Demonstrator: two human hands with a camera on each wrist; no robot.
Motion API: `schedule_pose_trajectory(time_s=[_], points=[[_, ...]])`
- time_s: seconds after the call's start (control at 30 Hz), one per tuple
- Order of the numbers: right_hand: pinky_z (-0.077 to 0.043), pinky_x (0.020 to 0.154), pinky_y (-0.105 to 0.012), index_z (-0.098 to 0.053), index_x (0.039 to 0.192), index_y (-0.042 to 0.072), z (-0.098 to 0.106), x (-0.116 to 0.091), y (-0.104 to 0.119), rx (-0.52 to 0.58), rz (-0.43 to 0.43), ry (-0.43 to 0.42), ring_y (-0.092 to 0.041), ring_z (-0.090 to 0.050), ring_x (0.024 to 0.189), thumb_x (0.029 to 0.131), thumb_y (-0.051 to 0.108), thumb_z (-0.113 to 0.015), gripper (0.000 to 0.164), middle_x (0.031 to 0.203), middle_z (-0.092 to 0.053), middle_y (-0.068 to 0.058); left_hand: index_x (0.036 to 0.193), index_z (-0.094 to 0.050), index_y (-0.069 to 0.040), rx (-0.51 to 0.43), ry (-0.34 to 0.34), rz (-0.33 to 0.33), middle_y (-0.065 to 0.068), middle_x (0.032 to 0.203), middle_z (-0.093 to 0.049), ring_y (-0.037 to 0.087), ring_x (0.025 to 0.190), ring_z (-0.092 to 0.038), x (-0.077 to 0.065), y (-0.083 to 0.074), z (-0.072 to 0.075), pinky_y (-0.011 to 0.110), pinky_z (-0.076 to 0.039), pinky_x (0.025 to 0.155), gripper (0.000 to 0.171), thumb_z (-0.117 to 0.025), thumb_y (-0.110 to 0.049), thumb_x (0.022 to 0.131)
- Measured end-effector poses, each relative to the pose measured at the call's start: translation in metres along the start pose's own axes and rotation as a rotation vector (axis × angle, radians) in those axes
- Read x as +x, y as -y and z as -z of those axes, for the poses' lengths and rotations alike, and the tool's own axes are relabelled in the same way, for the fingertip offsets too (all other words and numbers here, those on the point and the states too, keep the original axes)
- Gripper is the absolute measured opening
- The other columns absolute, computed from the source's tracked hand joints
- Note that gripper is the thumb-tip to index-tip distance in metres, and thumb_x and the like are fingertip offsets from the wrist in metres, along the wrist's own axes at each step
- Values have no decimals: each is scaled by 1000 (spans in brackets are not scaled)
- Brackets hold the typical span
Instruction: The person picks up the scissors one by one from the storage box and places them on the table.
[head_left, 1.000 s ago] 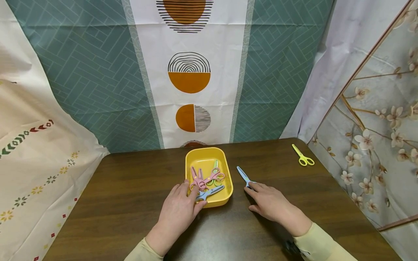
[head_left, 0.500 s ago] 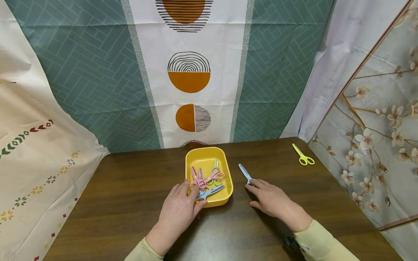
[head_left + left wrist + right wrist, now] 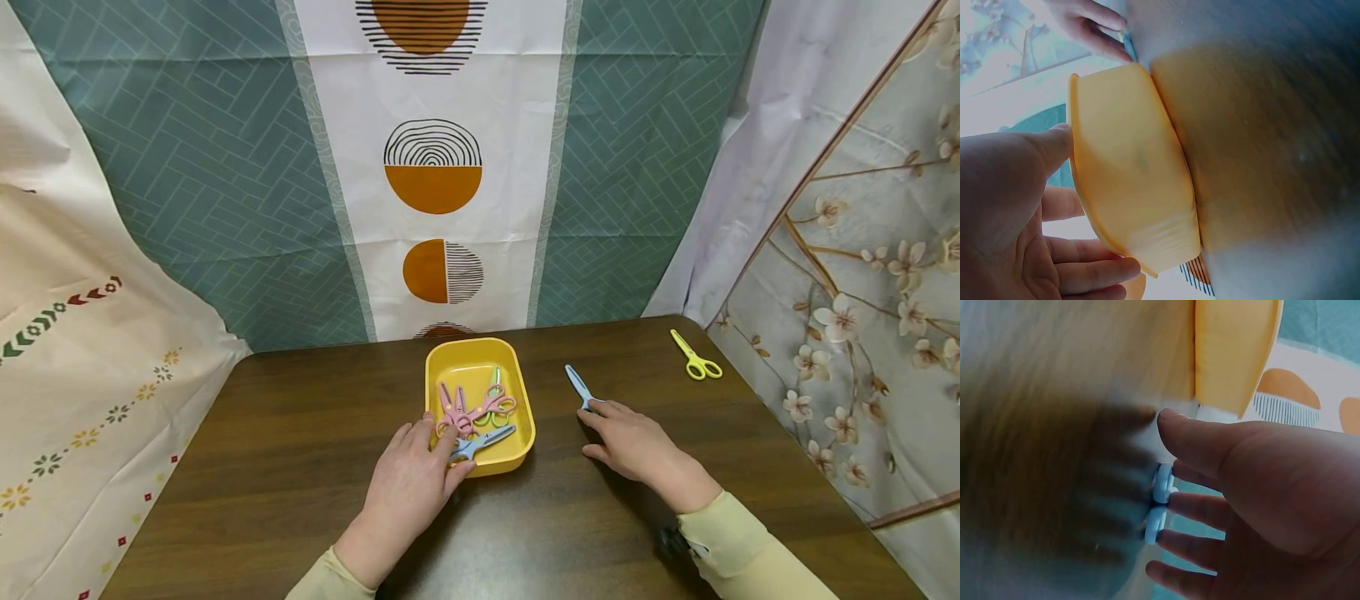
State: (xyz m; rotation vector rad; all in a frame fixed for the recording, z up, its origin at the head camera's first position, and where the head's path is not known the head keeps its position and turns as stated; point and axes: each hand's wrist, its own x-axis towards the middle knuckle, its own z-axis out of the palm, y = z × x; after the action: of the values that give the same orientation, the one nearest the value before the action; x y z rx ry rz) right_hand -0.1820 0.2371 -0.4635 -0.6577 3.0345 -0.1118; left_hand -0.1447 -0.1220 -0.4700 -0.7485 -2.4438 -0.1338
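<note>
My left hand rests at the near left corner of a yellow plastic bin, thumb and fingers against its rim. In the bin lie pink scissors, green scissors and blue scissors, partly overlapping and partly under my left fingers. My right hand lies over another pair of blue scissors right of the bin; their blades point away from me. The right wrist view shows straight fingertips touching the blue finger loops, thumb apart from them. My hand hides the loops in the head view.
Yellow-green scissors lie near the far right corner of the dark wooden table. A patterned cloth hangs behind the table's back edge. More cloth hangs on the left and right sides.
My right hand has slid the blue scissors away from me and to the right across the table. The left hand and the bin have stayed in place.
</note>
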Motion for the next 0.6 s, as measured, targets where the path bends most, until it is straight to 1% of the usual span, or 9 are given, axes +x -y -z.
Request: schedule_pose_trajectory(time_s=[0.1, 0.23, 0.37, 0.6], points=[[-50, 113, -64, -63, 153, 4, 1, 2, -9, 0, -24, -1, -50, -54, 145, 104, 34, -79, 60, 159, -56, -26, 121, -77, -3, 0, -7, -3, 29, 121, -72, 41, 113, -73, 0, 0, -1, 54, -57, 105, 55, -86, -51, 94], [-49, 112, -66, -63, 153, 3, 2, 4, -21, 2, -63, 2, -51, -53, 145, 104, 34, -78, 60, 159, -56, -27, 123, -77, -3, -3, 11, 4, 29, 123, -72, 41, 115, -73, 1, -1, 1, 53, -56, 107, 55, -85, -50, 96], [-50, 112, -65, -62, 154, 2, 4, 6, -29, 1, -90, 12, -50, -53, 146, 105, 34, -77, 61, 159, -55, -27, 124, -77, -3, -5, 25, 11, 29, 123, -72, 41, 115, -72, 1, -1, 1, 53, -56, 108, 55, -85, -50, 96], [-49, 110, -68, -62, 153, 0, 5, 9, -44, 12, -125, 12, -52, -52, 145, 105, 34, -77, 61, 159, -55, -29, 123, -77, -3, -3, 11, 8, 29, 122, -72, 41, 113, -73, 1, -1, 1, 53, -56, 107, 55, -86, -49, 95]])
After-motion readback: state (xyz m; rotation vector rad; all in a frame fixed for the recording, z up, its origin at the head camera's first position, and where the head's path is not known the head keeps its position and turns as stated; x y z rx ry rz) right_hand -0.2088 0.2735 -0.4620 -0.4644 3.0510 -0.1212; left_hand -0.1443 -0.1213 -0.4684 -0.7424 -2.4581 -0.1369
